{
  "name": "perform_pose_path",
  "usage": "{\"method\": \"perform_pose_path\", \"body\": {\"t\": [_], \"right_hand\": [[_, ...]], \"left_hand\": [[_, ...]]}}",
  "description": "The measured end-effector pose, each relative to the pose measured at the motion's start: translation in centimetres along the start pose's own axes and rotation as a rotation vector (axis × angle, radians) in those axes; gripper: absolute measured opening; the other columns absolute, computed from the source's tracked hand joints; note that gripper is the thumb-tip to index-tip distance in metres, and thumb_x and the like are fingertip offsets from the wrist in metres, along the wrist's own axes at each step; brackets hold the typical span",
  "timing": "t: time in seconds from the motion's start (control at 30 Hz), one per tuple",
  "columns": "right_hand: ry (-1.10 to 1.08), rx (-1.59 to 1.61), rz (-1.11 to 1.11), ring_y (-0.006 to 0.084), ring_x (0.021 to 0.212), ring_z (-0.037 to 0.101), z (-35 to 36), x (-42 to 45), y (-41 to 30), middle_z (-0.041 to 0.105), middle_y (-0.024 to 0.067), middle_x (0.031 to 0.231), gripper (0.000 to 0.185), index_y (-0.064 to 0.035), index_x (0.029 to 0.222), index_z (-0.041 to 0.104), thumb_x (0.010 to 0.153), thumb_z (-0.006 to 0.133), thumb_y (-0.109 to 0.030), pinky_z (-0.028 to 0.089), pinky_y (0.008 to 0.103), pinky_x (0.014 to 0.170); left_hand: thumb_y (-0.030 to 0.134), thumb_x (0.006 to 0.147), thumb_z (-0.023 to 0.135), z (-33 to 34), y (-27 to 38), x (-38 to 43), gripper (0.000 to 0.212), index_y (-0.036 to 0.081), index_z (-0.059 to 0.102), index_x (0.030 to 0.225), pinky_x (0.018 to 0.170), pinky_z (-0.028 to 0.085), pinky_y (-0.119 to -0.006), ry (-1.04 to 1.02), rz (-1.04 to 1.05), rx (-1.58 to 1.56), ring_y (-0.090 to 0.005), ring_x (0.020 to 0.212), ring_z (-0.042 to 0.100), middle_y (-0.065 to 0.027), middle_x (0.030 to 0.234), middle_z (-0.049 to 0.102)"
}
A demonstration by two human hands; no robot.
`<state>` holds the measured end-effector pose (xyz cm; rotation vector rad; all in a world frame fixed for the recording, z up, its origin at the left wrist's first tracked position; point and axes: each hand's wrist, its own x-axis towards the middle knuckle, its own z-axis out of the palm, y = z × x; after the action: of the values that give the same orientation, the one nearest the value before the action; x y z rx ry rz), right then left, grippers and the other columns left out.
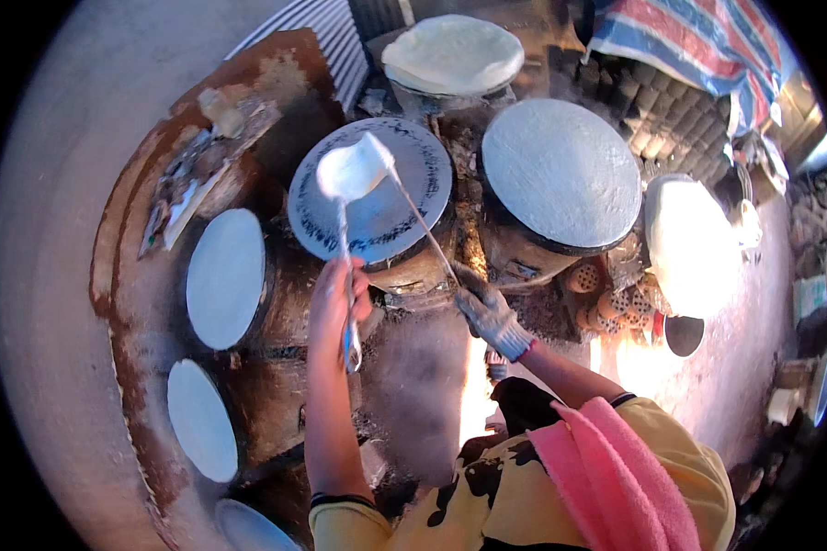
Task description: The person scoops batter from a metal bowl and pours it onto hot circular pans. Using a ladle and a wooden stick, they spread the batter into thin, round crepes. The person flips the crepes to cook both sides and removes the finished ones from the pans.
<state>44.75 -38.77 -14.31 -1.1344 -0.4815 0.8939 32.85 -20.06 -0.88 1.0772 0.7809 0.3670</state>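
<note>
My bare left hand (341,293) grips the handle of a metal ladle (345,231). White batter (350,171) seems to fill the ladle's bowl, held above a round griddle (365,224) whose pale surface carries a broken ring of dark residue. In a grey knit work glove, my right hand (486,310) grasps a thin stick-handled tool (420,219). The far end of that tool meets the bowl's right side; its exact shape is blurred. Right of this griddle, a larger one is covered by a smooth pale layer of batter (562,172).
Behind stands another griddle with a white flatbread (455,55). More pale-topped griddles (226,279) line the left side. Stacked flatbreads (689,244) glare in sunlight at right, above perforated coal briquettes (610,303). A striped tarp (696,41) partly covers stacked briquettes. Corrugated metal (303,27) leans behind.
</note>
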Motion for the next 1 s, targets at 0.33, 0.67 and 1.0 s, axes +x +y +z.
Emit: {"method": "perform_pose_path", "body": {"t": [0.33,0.67,1.0], "right_hand": [[0.263,-1.153,0.315,0.0323,0.078,0.064,1.1,13.7,-6.3,0.063,0.0150,0.095,0.041,-0.0226,0.132,0.039,0.092,0.040,-0.032,0.050,0.0456,0.064],[0.612,-0.879,0.104,0.0334,0.085,0.064,2.9,5.7,-3.2,0.063,0.0188,0.099,0.036,-0.0190,0.127,0.048,0.092,0.047,-0.027,0.050,0.0396,0.068],[0.706,-1.088,0.152,0.0385,0.084,0.061,6.5,11.6,-2.0,0.061,0.0220,0.096,0.039,-0.0218,0.129,0.043,0.090,0.046,-0.031,0.046,0.0466,0.070]], "left_hand": [[0.012,0.087,0.048,1.1,-1.2,16.1,0.058,0.011,0.026,0.141,0.058,0.050,-0.042,0.094,0.391,1.957,-0.0312,0.070,0.064,-0.0173,0.084,0.060],[0.005,0.083,0.051,-1.9,-0.9,23.4,0.068,0.010,0.020,0.143,0.057,0.052,-0.034,0.005,0.626,1.925,-0.0273,0.064,0.063,-0.0160,0.086,0.059],[0.004,0.084,0.049,-6.7,4.5,24.9,0.062,0.009,0.025,0.141,0.069,0.052,-0.039,0.045,0.464,1.888,-0.0288,0.080,0.064,-0.0186,0.094,0.060]]}}
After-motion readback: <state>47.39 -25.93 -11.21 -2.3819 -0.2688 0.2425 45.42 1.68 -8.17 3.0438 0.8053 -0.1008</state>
